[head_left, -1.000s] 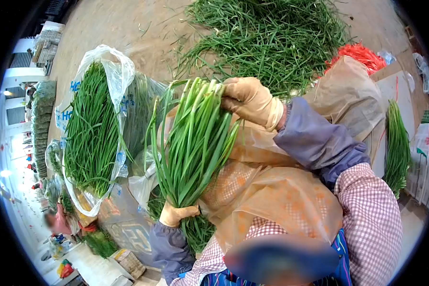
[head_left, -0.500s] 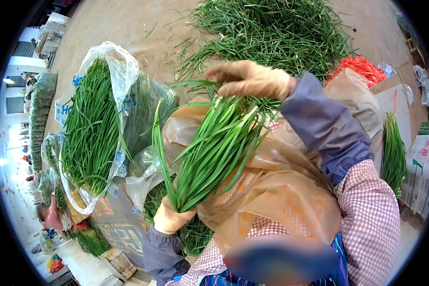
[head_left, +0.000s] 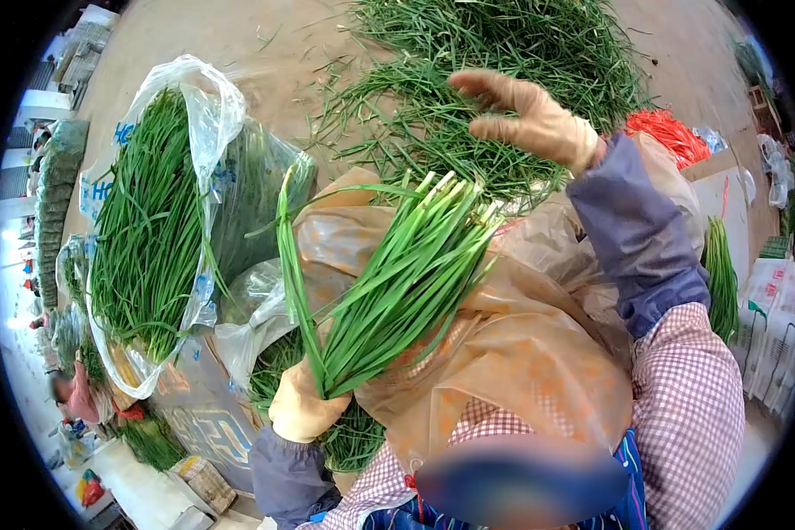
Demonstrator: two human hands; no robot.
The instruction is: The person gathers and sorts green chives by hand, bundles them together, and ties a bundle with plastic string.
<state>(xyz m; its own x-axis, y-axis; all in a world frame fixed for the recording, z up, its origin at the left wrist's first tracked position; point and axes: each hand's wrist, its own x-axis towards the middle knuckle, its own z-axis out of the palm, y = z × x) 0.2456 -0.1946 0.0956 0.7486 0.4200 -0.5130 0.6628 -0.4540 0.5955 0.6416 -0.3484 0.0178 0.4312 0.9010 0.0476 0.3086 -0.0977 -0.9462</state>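
Note:
My left hand (head_left: 307, 405), in a pale glove, is closed around the lower, leafy end of a bunch of garlic chives (head_left: 406, 274). The pale cut ends of the bunch fan out toward the upper right, over my lap. One long leaf bends away on the left side. My right hand (head_left: 534, 119), gloved too, is raised beyond the cut ends with thumb and fingers apart and nothing in it. Behind that hand lies a large loose heap of green leaves (head_left: 512, 53) on the floor. A translucent tan plastic apron (head_left: 521, 353) covers my lap under the bunch.
At left stands a clear plastic bag (head_left: 225, 102) packed with chives, beside a printed carton (head_left: 208, 424). Red ties (head_left: 671, 140) lie at the right, near an upright chive bundle (head_left: 721, 283). A person in pink (head_left: 81, 402) is at the far left.
My right hand has moved away from the cut ends, up and to the right, so those ends now show. My left hand keeps its hold on the bunch. The view has shifted slightly.

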